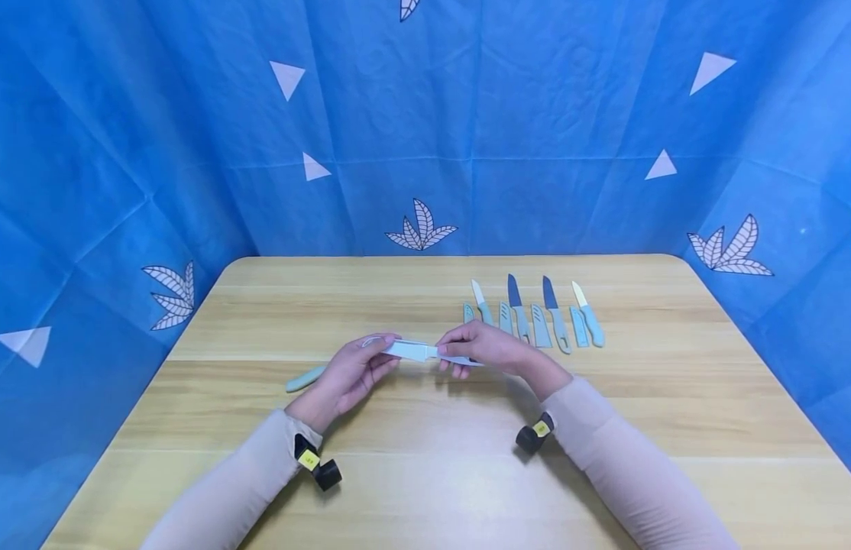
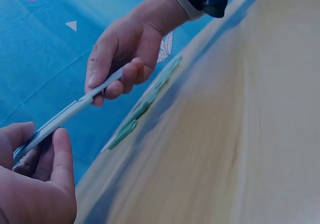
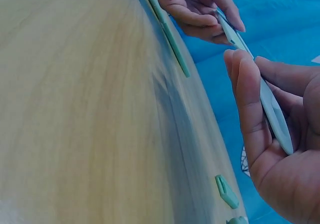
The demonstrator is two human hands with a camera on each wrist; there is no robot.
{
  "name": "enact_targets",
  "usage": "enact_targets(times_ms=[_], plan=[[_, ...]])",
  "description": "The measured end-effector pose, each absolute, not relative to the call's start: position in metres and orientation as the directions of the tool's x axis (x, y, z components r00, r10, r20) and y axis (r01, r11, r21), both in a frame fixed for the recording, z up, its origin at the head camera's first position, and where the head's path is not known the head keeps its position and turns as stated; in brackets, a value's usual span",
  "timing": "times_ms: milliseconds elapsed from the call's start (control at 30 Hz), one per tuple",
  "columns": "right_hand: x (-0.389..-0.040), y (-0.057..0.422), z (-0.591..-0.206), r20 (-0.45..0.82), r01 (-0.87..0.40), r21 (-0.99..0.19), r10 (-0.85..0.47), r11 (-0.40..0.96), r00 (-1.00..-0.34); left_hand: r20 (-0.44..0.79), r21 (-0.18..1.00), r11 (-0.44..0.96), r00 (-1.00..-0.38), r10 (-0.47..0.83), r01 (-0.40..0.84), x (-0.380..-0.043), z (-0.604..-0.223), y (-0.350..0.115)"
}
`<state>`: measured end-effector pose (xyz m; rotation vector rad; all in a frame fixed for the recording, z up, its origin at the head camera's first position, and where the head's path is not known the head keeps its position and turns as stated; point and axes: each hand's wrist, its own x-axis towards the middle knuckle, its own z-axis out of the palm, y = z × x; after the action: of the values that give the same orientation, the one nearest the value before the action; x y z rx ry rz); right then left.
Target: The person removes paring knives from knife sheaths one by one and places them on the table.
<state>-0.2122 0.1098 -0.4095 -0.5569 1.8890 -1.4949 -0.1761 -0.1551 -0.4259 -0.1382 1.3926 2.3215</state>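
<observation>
Over the middle of the table, my left hand (image 1: 353, 374) pinches a pale blue knife sheath (image 1: 408, 351) between thumb and fingers. My right hand (image 1: 490, 347) grips the handle (image 3: 275, 116) of a knife, whose blade side meets the sheath in one line. No bare blade shows between the two hands. Beside the left wrist, a green handle (image 1: 305, 380) lies on the table, partly hidden by that hand; in the right wrist view the long green piece (image 3: 172, 42) stretches along the wood.
At the back right lies a row of several knives, among them a dark-bladed one (image 1: 555, 315) and a pale-bladed one (image 1: 590, 317), with sheaths (image 1: 541, 326) beside them. A blue curtain (image 1: 425, 130) hangs behind the wooden table (image 1: 425, 473).
</observation>
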Motion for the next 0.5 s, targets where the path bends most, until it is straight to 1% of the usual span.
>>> enact_targets(times_ms=[100, 233, 500], plan=[[-0.2115, 0.1097, -0.4107, -0.24, 0.09, -0.964, -0.67, 0.251, -0.702, -0.313, 0.777, -0.454, -0.893, 0.324, -0.437, -0.1737, -0.425, -0.1531], [-0.21, 0.1096, -0.4121, -0.25, 0.117, -0.964, -0.661, 0.239, -0.707, -0.318, 0.749, -0.481, -0.884, 0.342, -0.455, -0.1711, -0.4251, -0.151], [-0.2062, 0.1078, -0.4153, -0.262, 0.111, -0.959, -0.67, 0.26, -0.694, -0.326, 0.73, -0.493, -0.875, 0.358, -0.474, -0.167, -0.4278, -0.1492]])
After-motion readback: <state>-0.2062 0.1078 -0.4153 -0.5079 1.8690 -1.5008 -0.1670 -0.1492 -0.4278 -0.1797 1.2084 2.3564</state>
